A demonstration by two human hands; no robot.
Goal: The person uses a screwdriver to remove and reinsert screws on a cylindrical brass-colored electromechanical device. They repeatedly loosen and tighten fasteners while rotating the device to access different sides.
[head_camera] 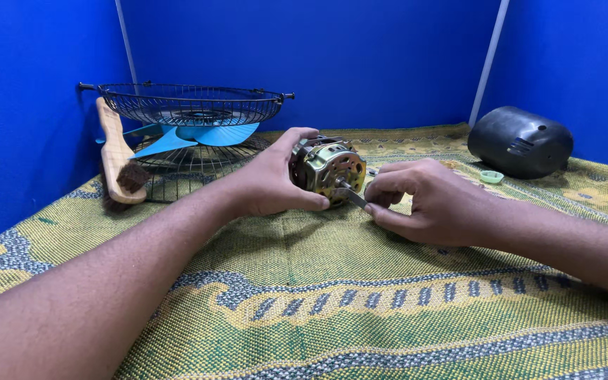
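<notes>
A fan motor (pixel 326 167) with a brass-coloured metal casing, ringed with round holes, lies on its side near the middle of the table (pixel 332 302), which is covered by a woven mat in green, yellow and grey-blue. The motor's short shaft points toward the right hand.

The left hand (pixel 270 179) wraps the motor from its left side: the thumb lies under the front of the casing and the fingers curl over the top, so its grip is closed on the motor and steadies it against the mat. The right hand (pixel 427 200) rests on the mat just beside the motor. Its thumb and forefinger pinch a small flat grey metal tool (pixel 355 198), whose tip reaches in at the base of the shaft, touching or nearly touching the casing; which of the two cannot be told. This grip is closed on the tool.

To the left rear, a wire fan guard (pixel 191 103) sits dish-up above a light-blue fan blade (pixel 195 135), with a second wire guard (pixel 184 165) lying flat beneath them. A wooden-handled brush (pixel 116 156) with dark bristles leans against this stack. To the right rear, well apart from the hands, a dark grey plastic motor cover (pixel 520 141) rests on the mat, and a small pale-green ring-shaped cap (pixel 491 176) lies just in front of it. Blue walls enclose the table on three sides.
</notes>
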